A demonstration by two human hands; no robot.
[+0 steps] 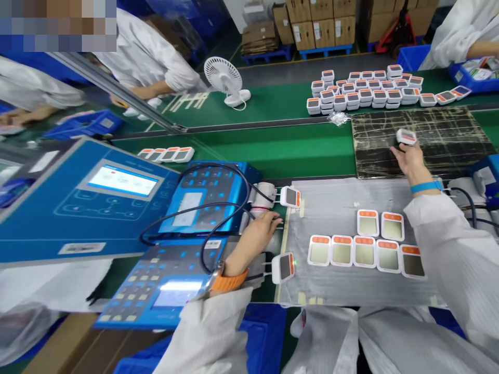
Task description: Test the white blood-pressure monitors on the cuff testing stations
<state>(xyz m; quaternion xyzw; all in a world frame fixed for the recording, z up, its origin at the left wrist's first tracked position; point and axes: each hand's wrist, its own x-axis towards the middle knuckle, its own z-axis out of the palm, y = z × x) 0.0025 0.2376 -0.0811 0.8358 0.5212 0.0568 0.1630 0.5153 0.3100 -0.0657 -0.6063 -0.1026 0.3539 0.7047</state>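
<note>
My right hand [411,162] reaches over a dark board and grips a small white device [406,136] with a screen and an orange band. My left hand [259,236] is at the test fixture, fingers curled together beside its metal prongs; whatever they pinch is hidden. Above that hand, one white device [290,197] sits on the upper prongs. Below it, another white device [283,268] is on the lower prongs, with a small green light at its edge. On the grey mat [331,208], several such devices [364,251] lie face up in two rows.
Blue test boxes [191,205] with black cables stand at left. The dark board [440,143] bridges the green conveyor [300,148]. Many stacked devices [366,93] and a white fan [224,78] stand on the far bench. Co-workers' sleeves [152,52] show opposite.
</note>
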